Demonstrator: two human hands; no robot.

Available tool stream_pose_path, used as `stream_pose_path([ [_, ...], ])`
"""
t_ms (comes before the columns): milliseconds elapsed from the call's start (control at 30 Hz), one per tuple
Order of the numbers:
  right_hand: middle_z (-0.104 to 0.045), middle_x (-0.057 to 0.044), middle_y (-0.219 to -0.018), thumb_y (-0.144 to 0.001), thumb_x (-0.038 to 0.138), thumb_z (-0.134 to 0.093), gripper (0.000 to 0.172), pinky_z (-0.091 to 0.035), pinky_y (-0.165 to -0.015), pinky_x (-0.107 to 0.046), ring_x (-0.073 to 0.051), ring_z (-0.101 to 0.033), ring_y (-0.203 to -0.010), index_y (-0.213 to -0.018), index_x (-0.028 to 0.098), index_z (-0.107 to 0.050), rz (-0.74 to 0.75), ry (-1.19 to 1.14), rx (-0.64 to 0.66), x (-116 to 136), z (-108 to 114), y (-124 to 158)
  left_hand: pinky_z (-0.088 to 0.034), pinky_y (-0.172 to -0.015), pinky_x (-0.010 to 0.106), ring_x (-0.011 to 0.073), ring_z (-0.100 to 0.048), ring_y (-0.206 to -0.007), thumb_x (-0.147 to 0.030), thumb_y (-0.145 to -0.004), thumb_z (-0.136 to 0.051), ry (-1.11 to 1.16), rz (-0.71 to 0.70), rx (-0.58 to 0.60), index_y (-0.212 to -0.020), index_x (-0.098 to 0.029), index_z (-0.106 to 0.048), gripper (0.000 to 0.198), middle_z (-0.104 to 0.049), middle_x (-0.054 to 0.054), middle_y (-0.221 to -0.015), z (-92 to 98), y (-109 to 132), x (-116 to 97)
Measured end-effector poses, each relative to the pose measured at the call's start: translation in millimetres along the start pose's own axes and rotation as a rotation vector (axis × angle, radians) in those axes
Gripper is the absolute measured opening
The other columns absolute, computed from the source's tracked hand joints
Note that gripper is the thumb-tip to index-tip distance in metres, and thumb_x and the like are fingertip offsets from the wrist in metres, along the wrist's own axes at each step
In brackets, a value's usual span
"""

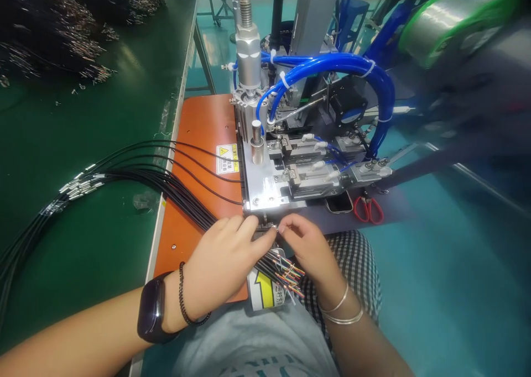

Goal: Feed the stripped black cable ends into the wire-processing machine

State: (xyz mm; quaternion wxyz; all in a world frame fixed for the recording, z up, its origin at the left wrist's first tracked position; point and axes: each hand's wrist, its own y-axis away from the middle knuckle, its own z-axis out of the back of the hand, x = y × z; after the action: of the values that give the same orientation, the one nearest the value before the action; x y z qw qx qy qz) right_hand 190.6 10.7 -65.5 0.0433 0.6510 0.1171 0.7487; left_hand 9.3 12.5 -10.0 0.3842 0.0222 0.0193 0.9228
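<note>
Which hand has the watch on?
The left hand: it wears the black watch and a beaded bracelet. The right hand has only two thin metal bangles.

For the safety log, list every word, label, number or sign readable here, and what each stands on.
Warning sticker on the orange board: a yellow warning triangle; its lines of print are too small to read.
White label by the wires: a yellow arrow; the characters beside it are too blurred to read.
Grey shirt: lettering cut off at the picture's lower edge, unreadable.
</note>
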Motion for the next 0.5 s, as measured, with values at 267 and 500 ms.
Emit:
stream_pose_path([
  [267, -0.057, 0.000, -0.077, -0.085, 0.023, -0.052, 0.009, -0.041, -0.067, -0.026, -0.015, -0.052, -0.072, -0.080, 0.018, -0.058, 0.149, 0.189, -0.099, 5, -2, 9, -0.042, -0.062, 0.034, 0.0198, -0.045, -0.073, -0.013, -0.085, -0.043, 0.021, -0.039, -0.151, -0.123, -0.021, -0.050, 0.040, -0.047, 0.006, -0.082, -5.3, 7, 0],
  [500, -0.060, -0.002, -0.087, -0.088, 0.030, -0.053, 0.013, -0.043, -0.072, -0.028, -0.016, -0.055, -0.080, -0.092, 0.020, -0.060, 0.127, 0.138, -0.054, 8, 5, 11, -0.042, -0.062, 0.034, 0.0191, -0.046, -0.072, -0.013, -0.086, -0.040, 0.061, -0.044, -0.180, -0.125, -0.020, -0.049, 0.040, -0.048, 0.005, -0.082, -4.5, 6, 3],
])
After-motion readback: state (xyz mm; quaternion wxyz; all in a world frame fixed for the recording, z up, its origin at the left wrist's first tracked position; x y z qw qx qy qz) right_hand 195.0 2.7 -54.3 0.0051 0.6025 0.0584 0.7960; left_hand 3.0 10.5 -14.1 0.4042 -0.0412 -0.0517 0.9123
